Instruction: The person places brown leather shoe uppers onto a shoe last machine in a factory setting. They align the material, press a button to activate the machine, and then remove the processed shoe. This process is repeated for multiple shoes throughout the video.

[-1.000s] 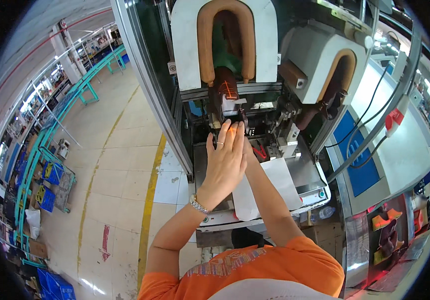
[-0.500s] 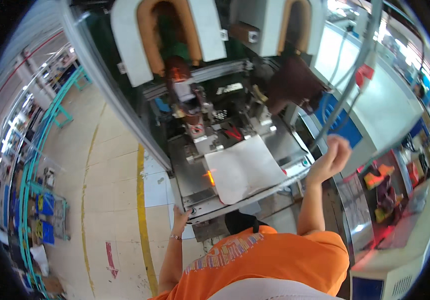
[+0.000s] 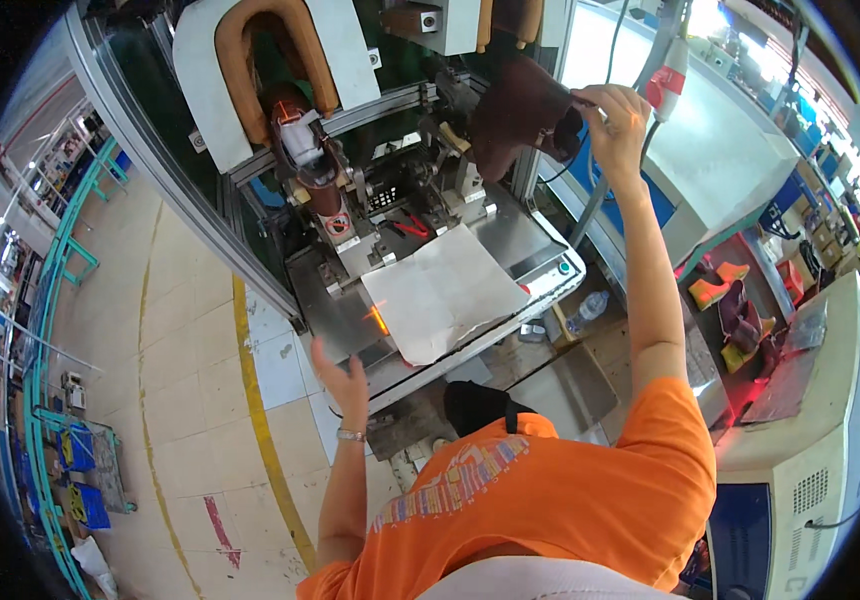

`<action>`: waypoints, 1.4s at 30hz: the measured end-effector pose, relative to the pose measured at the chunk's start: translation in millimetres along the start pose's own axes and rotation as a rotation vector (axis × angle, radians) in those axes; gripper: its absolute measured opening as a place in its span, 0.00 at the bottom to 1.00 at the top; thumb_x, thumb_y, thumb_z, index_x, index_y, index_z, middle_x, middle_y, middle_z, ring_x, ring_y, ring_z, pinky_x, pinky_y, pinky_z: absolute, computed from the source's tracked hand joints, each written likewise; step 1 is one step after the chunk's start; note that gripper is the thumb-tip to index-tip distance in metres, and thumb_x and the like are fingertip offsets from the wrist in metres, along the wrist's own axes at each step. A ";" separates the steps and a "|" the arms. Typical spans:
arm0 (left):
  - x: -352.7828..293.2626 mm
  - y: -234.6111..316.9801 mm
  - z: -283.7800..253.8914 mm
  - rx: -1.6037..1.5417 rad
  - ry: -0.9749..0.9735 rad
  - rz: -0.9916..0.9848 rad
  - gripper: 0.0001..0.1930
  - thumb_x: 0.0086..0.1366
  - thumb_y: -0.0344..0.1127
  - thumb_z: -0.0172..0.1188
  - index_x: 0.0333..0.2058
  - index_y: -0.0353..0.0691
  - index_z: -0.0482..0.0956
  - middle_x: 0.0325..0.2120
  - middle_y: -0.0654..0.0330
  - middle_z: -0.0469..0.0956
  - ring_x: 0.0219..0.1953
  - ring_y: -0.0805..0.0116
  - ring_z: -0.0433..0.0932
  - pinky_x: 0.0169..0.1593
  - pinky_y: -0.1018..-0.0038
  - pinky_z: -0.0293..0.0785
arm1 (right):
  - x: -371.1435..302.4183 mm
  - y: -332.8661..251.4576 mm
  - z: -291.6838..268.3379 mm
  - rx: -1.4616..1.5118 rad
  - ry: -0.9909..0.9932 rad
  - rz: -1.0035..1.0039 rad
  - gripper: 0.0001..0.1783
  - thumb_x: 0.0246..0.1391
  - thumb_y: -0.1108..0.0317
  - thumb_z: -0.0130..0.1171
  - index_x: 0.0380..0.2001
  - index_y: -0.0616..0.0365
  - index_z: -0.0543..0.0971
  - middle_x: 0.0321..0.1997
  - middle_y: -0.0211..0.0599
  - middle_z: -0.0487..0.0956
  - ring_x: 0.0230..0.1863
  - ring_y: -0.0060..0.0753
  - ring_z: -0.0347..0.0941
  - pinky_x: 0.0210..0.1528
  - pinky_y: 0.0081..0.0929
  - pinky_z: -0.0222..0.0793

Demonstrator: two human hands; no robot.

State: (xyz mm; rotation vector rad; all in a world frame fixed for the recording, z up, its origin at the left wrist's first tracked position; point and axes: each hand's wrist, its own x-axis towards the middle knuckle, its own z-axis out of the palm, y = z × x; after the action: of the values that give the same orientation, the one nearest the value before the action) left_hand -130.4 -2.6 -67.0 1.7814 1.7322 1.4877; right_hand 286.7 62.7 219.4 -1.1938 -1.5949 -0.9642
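A dark brown leather boot upper (image 3: 515, 115) sits at the machine's right-hand station. My right hand (image 3: 618, 125) is raised to it, fingers bent and closed at its open right edge; the fingertips are partly hidden. Lower down, my left hand (image 3: 342, 385) hangs just off the machine's front left edge, fingers spread and holding nothing. A second brown upper (image 3: 322, 198) is at the left station, with an orange light mark on it. On the metal bed lies a pale sheet (image 3: 440, 290), its front edge reaching the machine's rim.
Pliers with red handles (image 3: 410, 226) lie behind the sheet. A white, tan-lined U-shaped press part (image 3: 275, 60) stands above the left station. A grey upright post (image 3: 600, 200) and a red-and-white connector (image 3: 666, 88) are near my right arm. Coloured shoe parts (image 3: 740, 310) lie on a bench at right.
My right hand has moved forward and up to the right-hand boot upper. My left hand has come off the machine's front left corner and spread its fingers. The view has shifted.
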 end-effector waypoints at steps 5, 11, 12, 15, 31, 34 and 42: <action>-10.5 114.0 2.9 -0.240 -0.069 0.228 0.26 0.53 0.26 0.54 0.52 0.32 0.61 0.56 0.46 0.58 0.60 0.50 0.55 0.61 0.60 0.49 | -25.5 -22.4 -55.8 -0.085 0.214 0.115 0.09 0.36 0.76 0.61 0.26 0.53 0.79 0.29 0.29 0.77 0.36 0.32 0.71 0.43 0.28 0.58; -44.0 243.3 63.4 -0.675 -0.572 0.475 0.42 0.51 0.32 0.62 0.59 0.32 0.46 0.61 0.43 0.45 0.63 0.52 0.46 0.63 0.62 0.43 | -31.6 -61.8 -126.4 -0.107 -0.341 0.107 0.10 0.37 0.74 0.57 0.29 0.54 0.80 0.31 0.33 0.77 0.34 0.38 0.71 0.41 0.31 0.63; -53.6 261.5 78.4 -0.776 -0.636 0.421 0.47 0.49 0.34 0.64 0.61 0.32 0.40 0.62 0.43 0.42 0.64 0.52 0.44 0.64 0.62 0.41 | -43.7 -56.3 -128.8 -0.076 -0.438 0.093 0.09 0.39 0.71 0.56 0.29 0.55 0.79 0.31 0.33 0.76 0.33 0.38 0.71 0.38 0.32 0.64; -102.9 276.2 131.5 -1.041 -0.857 0.056 0.43 0.50 0.32 0.66 0.58 0.30 0.47 0.57 0.48 0.54 0.59 0.61 0.55 0.60 0.67 0.52 | -67.7 -59.0 -131.2 -0.132 -0.699 0.090 0.04 0.36 0.68 0.56 0.21 0.52 0.76 0.23 0.30 0.71 0.28 0.33 0.70 0.35 0.29 0.63; -256.8 410.5 351.6 -1.095 -1.638 -0.833 0.24 0.60 0.45 0.53 0.51 0.38 0.63 0.43 0.59 0.70 0.46 0.64 0.71 0.48 0.68 0.70 | -351.3 96.2 -318.1 0.757 0.362 1.787 0.21 0.53 0.71 0.54 0.50 0.65 0.66 0.41 0.37 0.76 0.41 0.24 0.72 0.42 0.21 0.70; -280.7 404.4 417.6 -0.898 -1.756 -1.004 0.29 0.61 0.51 0.53 0.54 0.41 0.58 0.48 0.60 0.66 0.50 0.64 0.68 0.49 0.59 0.67 | -372.1 154.3 -313.2 0.694 0.502 1.720 0.21 0.49 0.77 0.55 0.48 0.66 0.67 0.40 0.36 0.76 0.39 0.23 0.73 0.40 0.19 0.70; -274.4 308.1 446.0 -0.585 -1.599 -1.043 0.28 0.62 0.38 0.51 0.58 0.45 0.49 0.54 0.53 0.61 0.55 0.59 0.63 0.50 0.53 0.65 | -465.1 437.4 -289.1 -0.096 0.171 1.329 0.19 0.40 0.71 0.60 0.38 0.69 0.72 0.33 0.41 0.76 0.36 0.30 0.71 0.41 0.28 0.66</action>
State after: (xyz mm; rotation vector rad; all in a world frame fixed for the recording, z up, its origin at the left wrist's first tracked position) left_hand 458.6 -114.2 -166.1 0.8103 0.8070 -0.0893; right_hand 831.5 -233.1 -107.6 -1.7549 -0.3556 -0.2213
